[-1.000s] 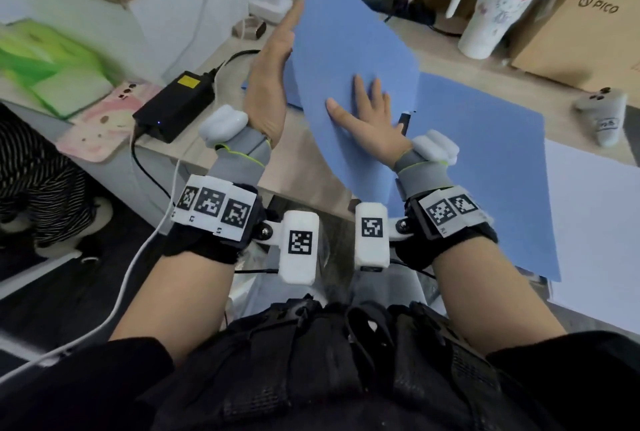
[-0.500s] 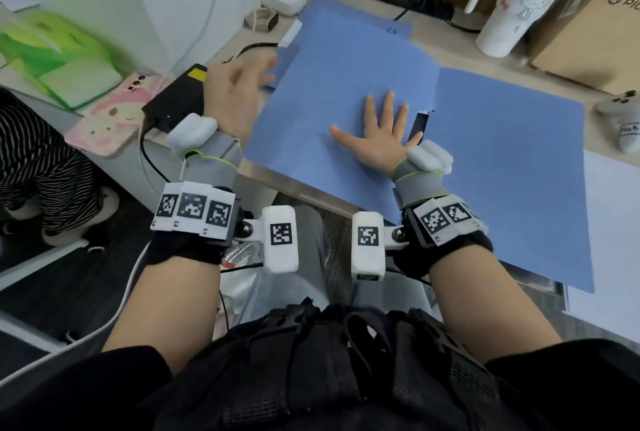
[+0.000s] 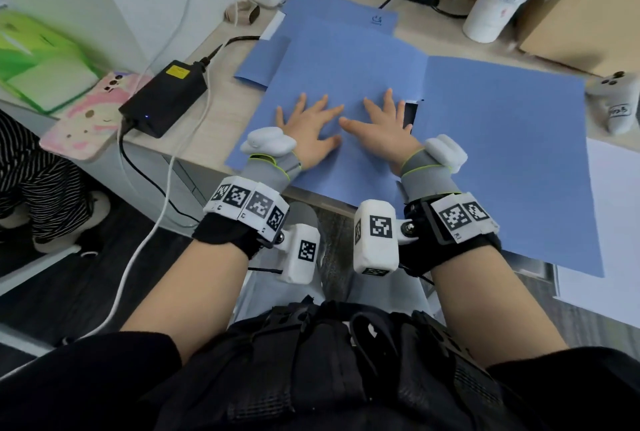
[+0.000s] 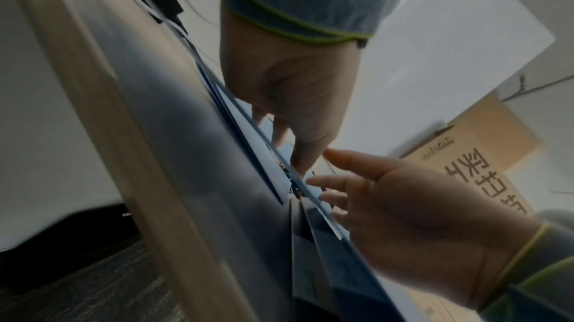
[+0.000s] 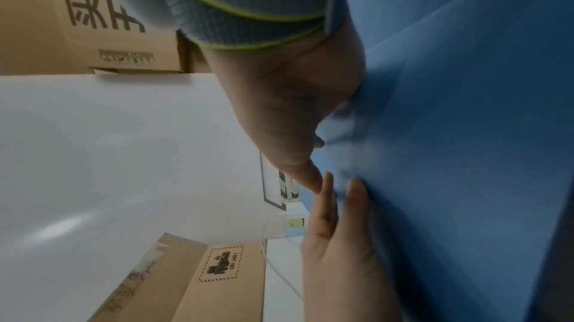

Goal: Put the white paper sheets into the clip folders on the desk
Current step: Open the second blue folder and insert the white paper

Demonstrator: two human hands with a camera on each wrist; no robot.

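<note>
On the table [image 3: 221, 108]: both hands flat on closed blue folder [image 3: 346, 63].
Left hand [image 3: 308, 129] and right hand [image 3: 388, 127] spread, palms down, side by side; white sheets [image 3: 609, 222] lie far right.

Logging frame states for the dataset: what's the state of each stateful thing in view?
blue clip folder: open, flat on the desk, left cover pressed down
second blue folder: closed, partly under the open one
white paper sheets: on the desk, not yet filed
left hand: open, flat on the cover
right hand: open, flat on the cover
power adapter: blue light on
</note>
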